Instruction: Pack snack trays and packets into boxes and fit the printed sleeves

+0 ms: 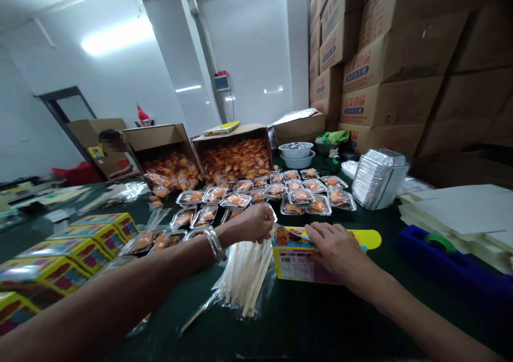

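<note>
A yellow printed carton (294, 263) lies on its side on the dark green table. My right hand (336, 250) is wrapped over its top, thumb on the near face. My left hand (254, 223), with silver bangles at the wrist, is closed at the carton's left end; what its fingers hold is hidden. Just below that hand lies a bundle of wrapped wooden sticks (246, 276). Behind both hands stand rows of foil trays (236, 201) holding orange pieces. A yellow flap (371, 239) sticks out at the carton's right end.
Finished-looking yellow boxes (72, 250) line the left. Open cartons of packed orange pieces (236, 159) stand behind the trays. At right are stacked foil trays (379, 180), a blue tape dispenser (449, 260) and white card sheets (465, 207). A person (120, 162) is at far left.
</note>
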Motion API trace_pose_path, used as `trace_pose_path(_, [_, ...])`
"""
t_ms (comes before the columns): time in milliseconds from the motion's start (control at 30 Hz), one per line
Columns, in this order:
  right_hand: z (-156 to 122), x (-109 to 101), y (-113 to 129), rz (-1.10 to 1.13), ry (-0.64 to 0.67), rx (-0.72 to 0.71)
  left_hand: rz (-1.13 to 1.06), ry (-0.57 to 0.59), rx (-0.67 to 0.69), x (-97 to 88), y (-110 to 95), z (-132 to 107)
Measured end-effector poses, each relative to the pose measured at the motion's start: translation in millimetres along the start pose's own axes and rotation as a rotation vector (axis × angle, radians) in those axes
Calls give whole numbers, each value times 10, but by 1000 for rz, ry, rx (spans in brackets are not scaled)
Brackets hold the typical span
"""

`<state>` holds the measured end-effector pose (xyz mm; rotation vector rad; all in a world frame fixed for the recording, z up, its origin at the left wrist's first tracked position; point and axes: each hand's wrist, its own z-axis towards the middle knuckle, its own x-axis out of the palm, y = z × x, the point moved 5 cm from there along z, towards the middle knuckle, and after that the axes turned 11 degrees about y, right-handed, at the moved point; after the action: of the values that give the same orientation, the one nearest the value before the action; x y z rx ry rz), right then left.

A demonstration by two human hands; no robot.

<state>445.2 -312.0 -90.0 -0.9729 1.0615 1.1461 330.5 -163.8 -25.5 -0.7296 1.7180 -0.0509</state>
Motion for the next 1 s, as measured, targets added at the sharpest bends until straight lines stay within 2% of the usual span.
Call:
trace_pose_path(133, [4, 18, 6, -8, 3, -13, -78, -15, -53, 104, 52, -28])
trace_pose_path(333, [-19, -39, 38, -5, 48, 9, 74, -218, -52, 139, 44, -152])
trace_pose_path(533, [-59, -118, 81, 8, 51, 33, 159, -240, -97, 404, 44, -228])
trace_pose_path(633, [-80, -131, 90, 17, 46, 32, 294, -248, -36, 451, -53, -385])
trace_pose_path(767, [-121, -118, 113, -4, -6, 9, 454, -195, 167, 321, -177, -496])
trace_pose_path(867, [-139, -102, 101, -28, -32, 4, 411, -173, 310, 270, -166, -413])
trace_pose_path(1000, [-127, -66, 85, -25, -45, -31, 386, -53, 341, 444, -78, -258])
